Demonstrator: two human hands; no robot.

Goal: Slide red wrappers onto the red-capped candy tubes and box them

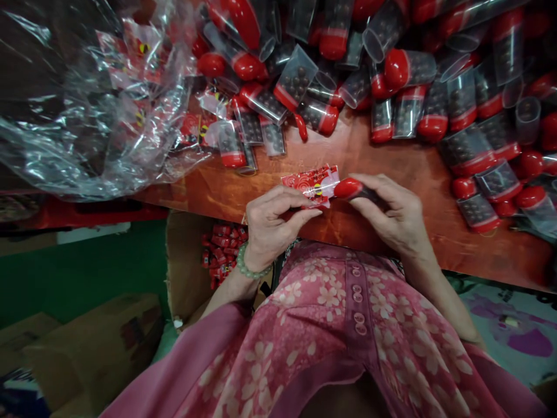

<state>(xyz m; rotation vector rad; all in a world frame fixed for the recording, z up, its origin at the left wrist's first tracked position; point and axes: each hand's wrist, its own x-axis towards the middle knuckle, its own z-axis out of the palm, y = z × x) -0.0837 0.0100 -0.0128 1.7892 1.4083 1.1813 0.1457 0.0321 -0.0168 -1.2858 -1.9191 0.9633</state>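
Note:
My left hand [278, 223] pinches a flat red and pink printed sleeve [308, 183] over the tabletop, thumb and fingers on its lower edge. In my right hand [394, 215] is a red-capped container [349, 188], its red rounded end pointing left and touching or nearly touching the sleeve's right end. Fingers cover most of the container's dark body. Beyond my hands lies a large pile of clear containers [297, 78] with red ends and dark beads inside.
A crumpled clear plastic bag [143, 133] with printed sleeves lies at the back left. The orange-brown table [435, 203] ends close to my body. Below its edge, a cardboard box [185, 267] stands by red wrapped pieces [221, 247]. More boxes [96, 342] are at lower left.

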